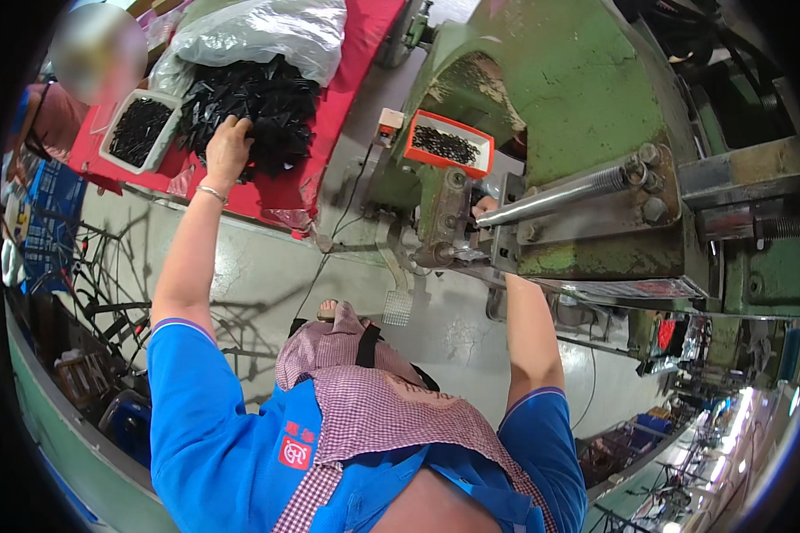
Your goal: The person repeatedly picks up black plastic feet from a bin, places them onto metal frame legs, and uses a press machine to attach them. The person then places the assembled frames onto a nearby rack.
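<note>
My left hand (228, 153) reaches onto a heap of thin, pointed black pieces (271, 102) on the red-covered table. Its fingers are bent and drawn together at the heap's near side; whatever they pinch is hidden. A metal bangle circles that wrist. My right forearm passes under the green press (587, 107). Only a bit of my right hand (485, 207) shows between the press's metal parts, by the tooling (458, 226), so its grip is hidden. Above it, a red-and-white box (485, 158) of small black parts (444, 144) rests on the machine.
A pale tub (171, 99) of black slender parts stands left of the heap, and a clear plastic bag (258, 37) lies behind it. A thick spring-wrapped rod (564, 197) juts across the press. Below is a foot pedal (396, 306). Another person (60, 124) is at the far left.
</note>
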The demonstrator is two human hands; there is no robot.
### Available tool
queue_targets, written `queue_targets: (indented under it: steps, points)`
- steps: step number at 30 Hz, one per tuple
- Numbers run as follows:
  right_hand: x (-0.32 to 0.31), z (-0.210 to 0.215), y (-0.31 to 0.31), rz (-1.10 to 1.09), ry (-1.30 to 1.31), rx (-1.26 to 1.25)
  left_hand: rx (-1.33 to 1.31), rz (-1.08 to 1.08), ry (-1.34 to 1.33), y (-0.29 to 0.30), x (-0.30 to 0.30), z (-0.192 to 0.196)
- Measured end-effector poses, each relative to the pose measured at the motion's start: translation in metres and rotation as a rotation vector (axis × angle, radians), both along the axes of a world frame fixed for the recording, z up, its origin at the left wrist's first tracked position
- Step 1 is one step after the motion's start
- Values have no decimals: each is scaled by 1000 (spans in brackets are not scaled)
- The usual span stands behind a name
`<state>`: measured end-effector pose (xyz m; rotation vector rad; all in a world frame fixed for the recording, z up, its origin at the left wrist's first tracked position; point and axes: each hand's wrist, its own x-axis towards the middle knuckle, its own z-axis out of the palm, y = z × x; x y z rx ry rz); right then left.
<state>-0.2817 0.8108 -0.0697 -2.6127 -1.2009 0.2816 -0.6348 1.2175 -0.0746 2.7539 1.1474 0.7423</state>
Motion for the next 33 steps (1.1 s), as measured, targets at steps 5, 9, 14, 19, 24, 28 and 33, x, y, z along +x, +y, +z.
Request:
queue_targets:
  steps: [5, 9, 14, 19, 24, 28, 33]
  points:
    - [0, 6, -3, -27, 29, 17, 86, -79, -57, 1, 2, 19]
    - [-1, 12, -7, -49, 65, 47, -204, 59, -159, -23, 8, 41]
    - [-9, 42, -24, -109, 392, 157, -709, -29, -589, -70, 2, 33]
    - [-77, 99, -37, -104, 1049, 330, -1135, -66, -686, -134, -14, 15]
    - [-105, 125, -27, -173, 1185, 394, -1319, -8, -679, -186, -14, 5]
    - [-99, 120, -23, -228, 1348, 330, -1359, 46, -652, -200, -21, -2]
    - [-73, 99, -28, -275, 1231, 370, -1334, 42, -616, -205, -33, -4]
